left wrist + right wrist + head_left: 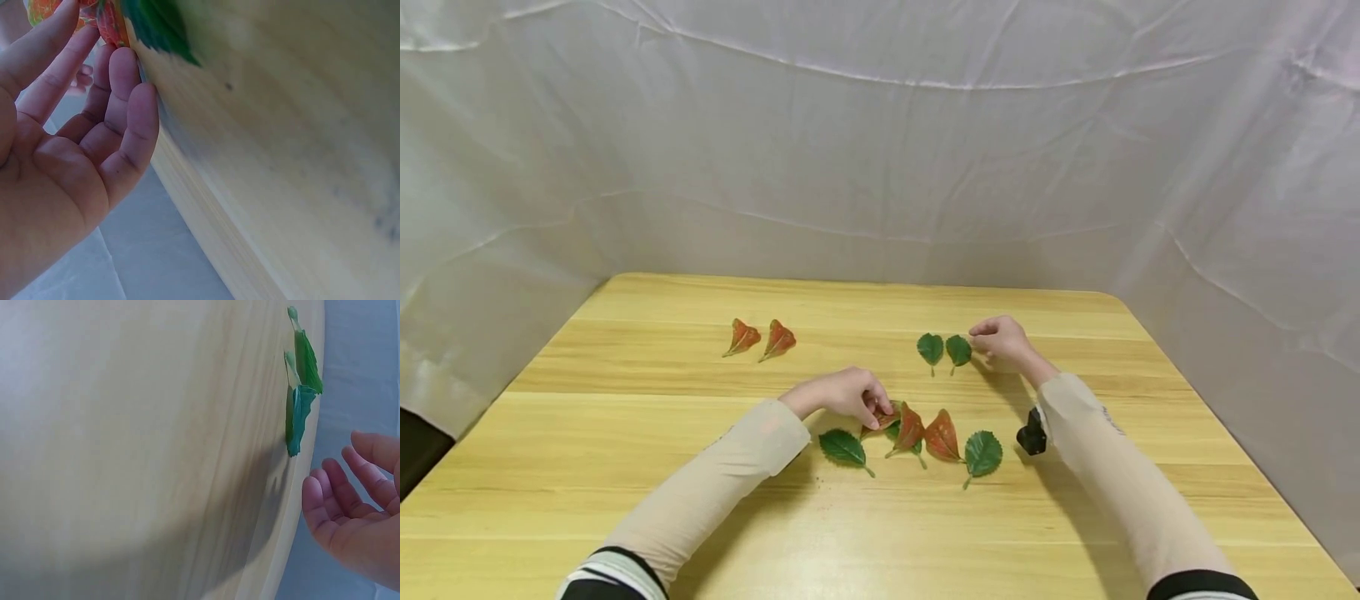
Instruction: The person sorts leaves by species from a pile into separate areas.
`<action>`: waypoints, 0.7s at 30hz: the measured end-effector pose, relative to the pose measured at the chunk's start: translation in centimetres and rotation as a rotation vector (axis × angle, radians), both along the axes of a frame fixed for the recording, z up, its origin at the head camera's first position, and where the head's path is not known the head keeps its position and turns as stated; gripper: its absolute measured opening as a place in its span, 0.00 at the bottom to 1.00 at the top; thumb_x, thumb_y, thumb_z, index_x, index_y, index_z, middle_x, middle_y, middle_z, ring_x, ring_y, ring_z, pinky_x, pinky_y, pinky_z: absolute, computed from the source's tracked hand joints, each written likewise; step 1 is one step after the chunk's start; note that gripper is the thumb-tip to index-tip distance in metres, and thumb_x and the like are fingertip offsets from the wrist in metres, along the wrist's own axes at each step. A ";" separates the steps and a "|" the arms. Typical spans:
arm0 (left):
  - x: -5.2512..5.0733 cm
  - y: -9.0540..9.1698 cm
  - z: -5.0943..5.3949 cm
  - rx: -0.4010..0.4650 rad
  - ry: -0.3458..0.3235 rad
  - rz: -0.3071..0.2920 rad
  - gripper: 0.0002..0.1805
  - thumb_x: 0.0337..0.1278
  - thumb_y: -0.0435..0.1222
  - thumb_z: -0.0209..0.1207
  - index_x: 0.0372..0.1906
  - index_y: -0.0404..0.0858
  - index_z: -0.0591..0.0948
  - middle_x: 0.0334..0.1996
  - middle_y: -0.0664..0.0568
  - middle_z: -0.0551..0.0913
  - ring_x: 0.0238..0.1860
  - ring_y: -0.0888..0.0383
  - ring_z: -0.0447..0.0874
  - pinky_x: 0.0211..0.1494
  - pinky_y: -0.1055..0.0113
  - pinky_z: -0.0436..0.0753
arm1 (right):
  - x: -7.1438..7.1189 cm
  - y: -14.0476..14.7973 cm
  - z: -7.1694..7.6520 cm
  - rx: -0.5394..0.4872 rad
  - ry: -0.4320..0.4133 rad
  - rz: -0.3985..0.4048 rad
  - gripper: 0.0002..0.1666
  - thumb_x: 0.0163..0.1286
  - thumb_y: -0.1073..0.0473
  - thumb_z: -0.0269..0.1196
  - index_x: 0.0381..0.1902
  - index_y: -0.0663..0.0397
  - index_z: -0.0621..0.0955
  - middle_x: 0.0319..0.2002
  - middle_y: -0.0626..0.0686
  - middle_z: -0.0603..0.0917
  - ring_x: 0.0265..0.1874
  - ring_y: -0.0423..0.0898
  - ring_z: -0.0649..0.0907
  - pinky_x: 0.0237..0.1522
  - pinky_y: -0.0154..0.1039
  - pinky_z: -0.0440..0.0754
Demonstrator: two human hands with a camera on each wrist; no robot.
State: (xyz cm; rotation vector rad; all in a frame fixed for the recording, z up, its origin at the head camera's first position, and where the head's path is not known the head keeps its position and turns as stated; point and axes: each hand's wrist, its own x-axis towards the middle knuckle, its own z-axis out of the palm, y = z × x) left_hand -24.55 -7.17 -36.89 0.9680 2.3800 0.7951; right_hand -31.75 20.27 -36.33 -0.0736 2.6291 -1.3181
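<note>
My left hand (pixel 850 395) pinches a red leaf (pixel 880 419) at the left of the middle group; in the left wrist view its thumb and forefinger (pixel 87 44) meet at the red leaf (pixel 112 25). Beside it lie two more red leaves (pixel 910 428) (pixel 943 436), partly over green ones, with a green leaf (pixel 842 447) to the left and another (pixel 983 454) to the right. My right hand (pixel 1003 342) hovers empty, fingers loosely bent, just right of two upright green leaves (pixel 958 350) (pixel 930 349); the right wrist view shows a gap between hand (pixel 356 506) and leaf (pixel 300 419).
Two red leaves (pixel 745 336) (pixel 780 338) lie at the back left of the wooden table (pixel 625 500). A black object (pixel 1032 433) is at the right wrist. Pale cloth (pixel 880 167) hangs behind the table and along both sides.
</note>
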 end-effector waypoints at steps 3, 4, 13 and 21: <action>0.1 0.0 0.0 0.001 -0.012 0.012 0.12 0.45 0.29 0.64 0.39 0.35 0.83 0.24 0.57 0.78 0.24 0.65 0.70 0.28 0.75 0.71 | 0.4 0.3 0.1 0.005 0.011 0.014 0.17 0.63 0.67 0.56 0.48 0.72 0.74 0.46 0.67 0.75 0.22 0.49 0.76 0.27 0.41 0.79; 0.1 0.0 0.0 0.000 -0.014 0.015 0.12 0.45 0.29 0.64 0.39 0.35 0.83 0.24 0.57 0.78 0.24 0.65 0.69 0.28 0.75 0.71 | 0.5 0.3 0.1 0.007 0.018 0.018 0.17 0.62 0.67 0.56 0.48 0.72 0.74 0.46 0.67 0.76 0.23 0.50 0.76 0.28 0.41 0.79; 0.2 0.1 0.1 0.007 -0.012 0.000 0.12 0.45 0.28 0.64 0.40 0.34 0.82 0.23 0.56 0.77 0.23 0.65 0.68 0.27 0.76 0.70 | 2.1 1.0 -0.2 -0.030 0.063 0.109 0.16 0.62 0.68 0.56 0.45 0.76 0.74 0.42 0.67 0.77 0.38 0.58 0.77 0.35 0.45 0.78; 0.1 0.0 0.1 0.001 -0.008 0.001 0.12 0.45 0.28 0.64 0.40 0.34 0.82 0.23 0.57 0.77 0.23 0.66 0.68 0.28 0.76 0.70 | 3.9 1.5 -0.3 -0.027 0.064 0.160 0.17 0.59 0.68 0.60 0.44 0.75 0.75 0.39 0.63 0.79 0.36 0.54 0.79 0.36 0.45 0.78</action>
